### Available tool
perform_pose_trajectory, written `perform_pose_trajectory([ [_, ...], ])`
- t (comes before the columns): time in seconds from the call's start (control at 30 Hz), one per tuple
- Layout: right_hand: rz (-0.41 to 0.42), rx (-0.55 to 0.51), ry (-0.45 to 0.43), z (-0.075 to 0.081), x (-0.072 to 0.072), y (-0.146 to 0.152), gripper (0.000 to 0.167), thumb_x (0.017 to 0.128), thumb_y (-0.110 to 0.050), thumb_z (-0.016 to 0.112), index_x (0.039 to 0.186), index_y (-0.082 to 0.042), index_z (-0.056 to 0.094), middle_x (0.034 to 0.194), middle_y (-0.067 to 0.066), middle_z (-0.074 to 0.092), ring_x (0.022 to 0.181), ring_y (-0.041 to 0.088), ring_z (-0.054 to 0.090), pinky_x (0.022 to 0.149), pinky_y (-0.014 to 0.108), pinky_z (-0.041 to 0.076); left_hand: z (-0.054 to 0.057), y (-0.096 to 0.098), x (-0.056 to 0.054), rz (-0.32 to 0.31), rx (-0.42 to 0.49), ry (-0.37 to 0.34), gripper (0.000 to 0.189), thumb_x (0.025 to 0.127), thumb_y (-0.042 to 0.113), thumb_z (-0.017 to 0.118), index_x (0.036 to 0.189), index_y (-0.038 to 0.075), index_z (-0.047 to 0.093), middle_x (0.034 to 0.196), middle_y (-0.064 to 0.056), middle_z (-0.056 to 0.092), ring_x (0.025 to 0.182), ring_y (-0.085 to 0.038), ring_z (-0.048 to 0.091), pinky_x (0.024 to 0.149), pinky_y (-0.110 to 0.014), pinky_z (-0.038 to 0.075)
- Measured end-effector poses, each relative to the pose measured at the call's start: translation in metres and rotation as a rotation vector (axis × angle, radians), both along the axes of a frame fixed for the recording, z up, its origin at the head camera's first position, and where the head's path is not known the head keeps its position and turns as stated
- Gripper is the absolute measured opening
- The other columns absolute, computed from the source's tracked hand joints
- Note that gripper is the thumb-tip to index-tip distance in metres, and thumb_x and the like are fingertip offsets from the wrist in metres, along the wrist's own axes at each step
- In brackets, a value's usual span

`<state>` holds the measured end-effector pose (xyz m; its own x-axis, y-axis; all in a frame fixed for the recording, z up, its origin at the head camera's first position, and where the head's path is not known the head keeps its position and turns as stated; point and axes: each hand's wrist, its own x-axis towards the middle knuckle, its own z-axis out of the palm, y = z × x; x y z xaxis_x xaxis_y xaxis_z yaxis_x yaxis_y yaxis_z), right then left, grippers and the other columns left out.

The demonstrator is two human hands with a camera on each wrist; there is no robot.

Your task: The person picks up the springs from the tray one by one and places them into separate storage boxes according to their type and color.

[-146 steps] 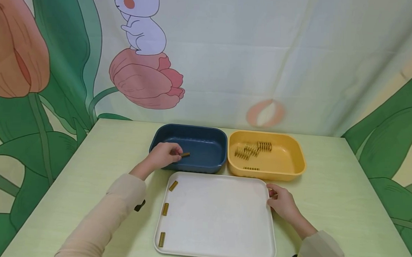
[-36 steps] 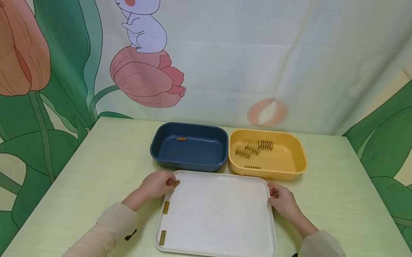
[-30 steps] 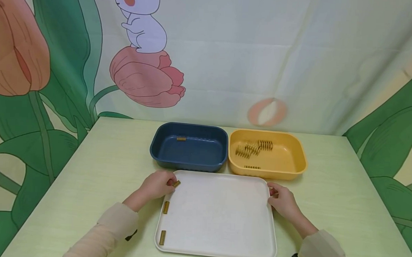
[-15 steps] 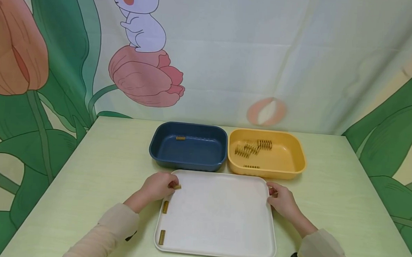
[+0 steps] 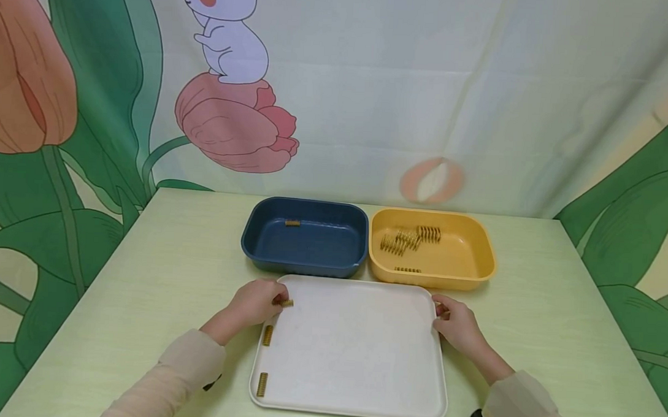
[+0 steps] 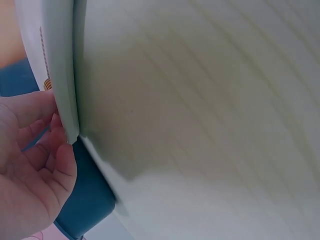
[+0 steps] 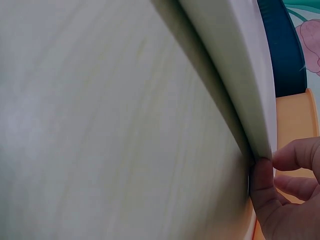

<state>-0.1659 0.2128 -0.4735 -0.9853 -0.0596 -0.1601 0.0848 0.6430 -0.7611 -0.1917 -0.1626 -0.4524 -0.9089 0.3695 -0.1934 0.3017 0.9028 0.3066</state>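
Since the earlier frames, the left hand point(image 5: 256, 302) had come back from the navy bin point(image 5: 310, 250) to the tray point(image 5: 356, 350), and the spring at its fingertips had turned from slanting to nearly crosswise. Its thumb and fingers were bent together, pinching that brass-coloured coil spring point(image 5: 288, 303) inside the far corner. Nearer the body than this hand, two tightly wound coil springs point(image 5: 267, 335) lay lengthwise along the rim. Opposite, the right hand point(image 5: 459, 326) had its thumb and fingertips closed on the off-white tray's thin, raised edge.

Beyond the left hand, the glossy, round-cornered bin contained one slim coil spring point(image 5: 292, 223) near its far wall. Beyond the right hand and slightly inward, a smooth yellow bin point(image 5: 448, 261) contained thicker, loosely wound springs point(image 5: 429, 234), some tangled together. Pale, faintly streaked tabletop point(image 5: 530, 289) spread beneath both hands; farther off hung a creased, flower-printed curtain point(image 5: 360, 99).
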Motion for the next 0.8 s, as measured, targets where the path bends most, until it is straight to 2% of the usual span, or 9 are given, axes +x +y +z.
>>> perform_pose_trajectory([
  [0.27,-0.005,-0.003,-0.010,-0.001,-0.001,0.000,0.047,0.068,0.008,0.051,0.116,0.008,0.051,0.085,0.013,0.054,0.069,0.015,0.050,0.053,0.022,0.042,0.003,0.000,0.000,0.016,0.107,0.014,0.012,0.075,0.008,0.064,0.087,0.007,0.066,0.078,-0.001,0.062,0.069,-0.012,0.051,0.067,-0.029,0.044],
  [0.47,-0.005,-0.002,-0.018,0.001,-0.001,-0.001,0.048,0.069,0.008,0.051,0.116,0.008,0.050,0.085,0.013,0.053,0.070,0.016,0.050,0.054,0.022,0.043,0.006,-0.001,-0.001,0.035,0.180,0.030,0.012,0.074,0.006,0.065,0.086,0.006,0.066,0.077,-0.003,0.060,0.068,-0.013,0.049,0.065,-0.028,0.043],
  [0.8,-0.008,-0.011,-0.034,0.003,0.001,-0.002,0.048,0.069,0.008,0.051,0.117,0.009,0.049,0.086,0.014,0.053,0.071,0.017,0.049,0.054,0.022,0.042,0.010,-0.001,-0.002,0.102,0.249,-0.015,0.013,0.075,0.008,0.065,0.088,0.007,0.067,0.076,-0.001,0.059,0.068,-0.012,0.048,0.063,-0.025,0.042],
])
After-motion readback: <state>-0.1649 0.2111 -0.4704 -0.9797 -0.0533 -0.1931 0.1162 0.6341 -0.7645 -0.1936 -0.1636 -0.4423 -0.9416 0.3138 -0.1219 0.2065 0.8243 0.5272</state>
